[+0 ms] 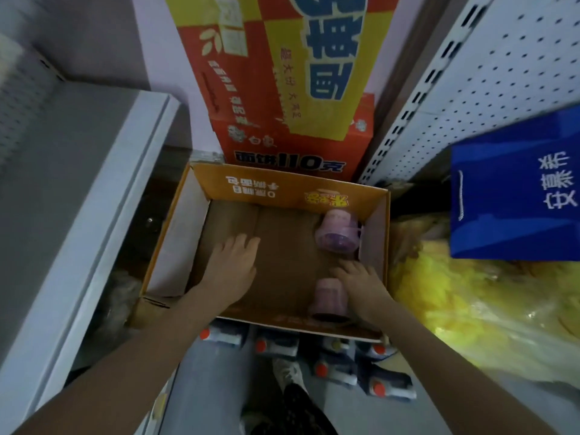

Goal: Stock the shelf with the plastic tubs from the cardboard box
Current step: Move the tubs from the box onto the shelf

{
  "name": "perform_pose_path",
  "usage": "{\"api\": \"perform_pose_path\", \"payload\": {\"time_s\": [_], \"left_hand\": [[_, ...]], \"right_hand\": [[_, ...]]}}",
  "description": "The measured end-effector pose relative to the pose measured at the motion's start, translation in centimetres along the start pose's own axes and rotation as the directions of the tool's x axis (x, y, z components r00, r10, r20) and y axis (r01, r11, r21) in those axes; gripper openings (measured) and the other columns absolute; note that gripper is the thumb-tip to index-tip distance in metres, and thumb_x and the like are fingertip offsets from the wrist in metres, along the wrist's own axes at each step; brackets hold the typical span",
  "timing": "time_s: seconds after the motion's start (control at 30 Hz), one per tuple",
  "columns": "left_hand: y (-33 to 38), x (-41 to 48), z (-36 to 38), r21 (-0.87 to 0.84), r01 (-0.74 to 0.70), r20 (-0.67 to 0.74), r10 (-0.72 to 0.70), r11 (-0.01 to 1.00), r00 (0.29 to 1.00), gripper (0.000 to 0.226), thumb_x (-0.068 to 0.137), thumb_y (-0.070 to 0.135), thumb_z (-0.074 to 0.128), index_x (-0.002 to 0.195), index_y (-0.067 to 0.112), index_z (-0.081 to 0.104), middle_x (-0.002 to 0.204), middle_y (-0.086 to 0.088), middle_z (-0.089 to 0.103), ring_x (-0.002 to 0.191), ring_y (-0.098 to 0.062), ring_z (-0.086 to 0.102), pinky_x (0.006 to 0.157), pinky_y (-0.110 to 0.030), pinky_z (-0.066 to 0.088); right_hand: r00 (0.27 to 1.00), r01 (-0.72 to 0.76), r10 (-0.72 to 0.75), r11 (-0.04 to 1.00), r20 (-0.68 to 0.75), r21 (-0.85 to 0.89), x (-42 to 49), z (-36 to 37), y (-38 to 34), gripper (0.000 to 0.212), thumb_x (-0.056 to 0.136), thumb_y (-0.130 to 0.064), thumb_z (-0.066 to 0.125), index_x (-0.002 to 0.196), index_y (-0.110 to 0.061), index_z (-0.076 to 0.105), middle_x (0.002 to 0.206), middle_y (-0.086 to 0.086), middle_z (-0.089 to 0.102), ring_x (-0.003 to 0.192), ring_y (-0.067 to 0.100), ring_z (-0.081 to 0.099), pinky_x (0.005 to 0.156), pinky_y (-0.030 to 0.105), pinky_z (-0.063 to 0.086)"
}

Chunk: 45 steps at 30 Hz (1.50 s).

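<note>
An open orange cardboard box [282, 189] sits on the floor below me. Two pale purple plastic tubs lie on their sides in it: one [337, 232] at the far right corner, one [328, 296] at the near right. My right hand [361, 279] rests on the near tub's right side, fingers spread over it. My left hand [233, 262] hovers flat and empty over the bare box bottom at the left. The grey shelf [103, 189] stands to the left.
A tall red and yellow carton [282, 73] stands behind the box. A white pegboard rack [470, 73] rises on the right with a blue bag [514, 189] and yellow packets [470, 293] below. Several red-capped bottles [345, 365] lie near my feet.
</note>
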<state>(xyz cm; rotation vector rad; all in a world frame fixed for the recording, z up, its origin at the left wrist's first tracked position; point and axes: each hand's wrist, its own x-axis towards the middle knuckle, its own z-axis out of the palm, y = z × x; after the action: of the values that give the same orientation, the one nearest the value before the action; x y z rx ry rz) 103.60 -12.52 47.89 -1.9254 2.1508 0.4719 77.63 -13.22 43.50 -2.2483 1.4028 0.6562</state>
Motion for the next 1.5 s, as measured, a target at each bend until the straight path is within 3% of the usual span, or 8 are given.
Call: {"api": "perform_pose_path", "payload": {"time_s": [0.17, 0.5, 0.83, 0.93, 1.03, 1.13, 1.23, 1.5], "left_hand": [[0.2, 1.2, 2.9, -0.058, -0.026, 0.011, 0.026, 0.998, 1.000, 0.049, 0.096, 0.024, 0.045, 0.142, 0.019, 0.030, 0.139, -0.005, 0.041, 0.123, -0.021, 0.044, 0.100, -0.033, 0.040], [-2.2, 1.1, 7.1, -0.189, 0.033, 0.022, -0.029, 0.981, 0.999, 0.046, 0.097, 0.028, 0.044, 0.141, 0.019, 0.034, 0.136, -0.004, 0.045, 0.120, -0.019, 0.048, 0.100, -0.031, 0.040], [-3.2, 1.3, 8.3, -0.246, 0.057, 0.000, -0.059, 0.968, 0.998, 0.046, 0.096, 0.028, 0.045, 0.140, 0.019, 0.036, 0.135, -0.003, 0.047, 0.118, -0.017, 0.050, 0.097, -0.029, 0.041], [-3.0, 1.8, 8.1, -0.265, 0.054, -0.007, -0.058, 0.963, 0.998, 0.046, 0.096, 0.027, 0.047, 0.140, 0.018, 0.037, 0.134, -0.004, 0.048, 0.117, -0.018, 0.051, 0.096, -0.030, 0.042], [-2.5, 2.5, 7.8, -0.282, 0.060, -0.008, -0.065, 0.958, 0.998, 0.046, 0.094, 0.026, 0.050, 0.138, 0.018, 0.038, 0.132, -0.004, 0.048, 0.115, -0.017, 0.052, 0.095, -0.030, 0.044], [-1.7, 3.7, 7.5, -0.317, 0.055, -0.007, -0.061, 0.947, 0.998, 0.047, 0.093, 0.026, 0.052, 0.137, 0.019, 0.039, 0.130, -0.003, 0.050, 0.112, -0.016, 0.053, 0.093, -0.030, 0.045], [-0.2, 5.4, 6.9, -0.345, 0.042, 0.015, -0.039, 0.937, 0.999, 0.048, 0.093, 0.026, 0.052, 0.138, 0.020, 0.037, 0.132, -0.003, 0.047, 0.114, -0.016, 0.052, 0.093, -0.031, 0.047], [3.3, 11.8, 6.3, -0.350, -0.160, 0.031, 0.182, 0.923, 0.983, 0.054, 0.092, 0.012, 0.053, 0.142, 0.023, 0.034, 0.143, -0.002, 0.039, 0.126, -0.020, 0.044, 0.100, -0.038, 0.044]], "right_hand": [[0.967, 0.157, -0.136, 0.984, 0.215, -0.087, 2.5, 2.5, 0.4, 0.078, 0.085, -0.009, 0.062, 0.147, -0.026, 0.019, 0.154, 0.004, 0.021, 0.143, 0.028, 0.016, 0.115, 0.050, 0.009], [0.862, 0.464, -0.322, 0.813, 0.391, -0.353, 6.7, 5.3, 0.2, 0.077, 0.085, -0.019, 0.063, 0.148, -0.028, 0.019, 0.156, 0.006, 0.016, 0.144, 0.031, 0.011, 0.113, 0.057, 0.006], [0.892, 0.433, -0.340, 0.833, 0.298, -0.345, 7.4, 5.8, 1.6, 0.061, 0.087, -0.023, 0.062, 0.140, -0.022, 0.032, 0.148, 0.006, 0.034, 0.140, 0.029, 0.025, 0.114, 0.052, 0.010], [0.966, 0.250, -0.239, 0.960, 0.100, -0.128, 7.4, 5.1, 2.3, 0.065, 0.076, -0.040, 0.069, 0.131, -0.022, 0.040, 0.137, 0.003, 0.044, 0.130, 0.024, 0.038, 0.114, 0.044, 0.020], [0.987, 0.106, -0.078, 0.974, -0.143, 0.198, 6.6, 3.7, 2.5, 0.072, 0.067, -0.044, 0.077, 0.125, -0.021, 0.041, 0.126, 0.002, 0.051, 0.118, 0.022, 0.050, 0.107, 0.037, 0.035], [0.925, 0.026, 0.167, 0.868, -0.340, 0.496, 5.4, 1.7, 2.2, 0.090, 0.055, -0.040, 0.087, 0.128, -0.015, 0.041, 0.119, 0.003, 0.058, 0.107, 0.019, 0.057, 0.093, 0.036, 0.048], [0.840, -0.049, 0.416, 0.697, -0.348, 0.715, 4.6, -0.1, 2.4, 0.100, 0.046, -0.038, 0.090, 0.129, -0.015, 0.038, 0.120, -0.001, 0.056, 0.107, 0.015, 0.055, 0.086, 0.032, 0.051], [0.636, -0.005, 0.689, 0.454, -0.347, 0.891, 2.9, -2.1, 4.5, 0.102, 0.047, -0.032, 0.090, 0.135, -0.025, 0.039, 0.115, -0.018, 0.046, 0.106, 0.000, 0.044, 0.085, 0.020, 0.038]]}}
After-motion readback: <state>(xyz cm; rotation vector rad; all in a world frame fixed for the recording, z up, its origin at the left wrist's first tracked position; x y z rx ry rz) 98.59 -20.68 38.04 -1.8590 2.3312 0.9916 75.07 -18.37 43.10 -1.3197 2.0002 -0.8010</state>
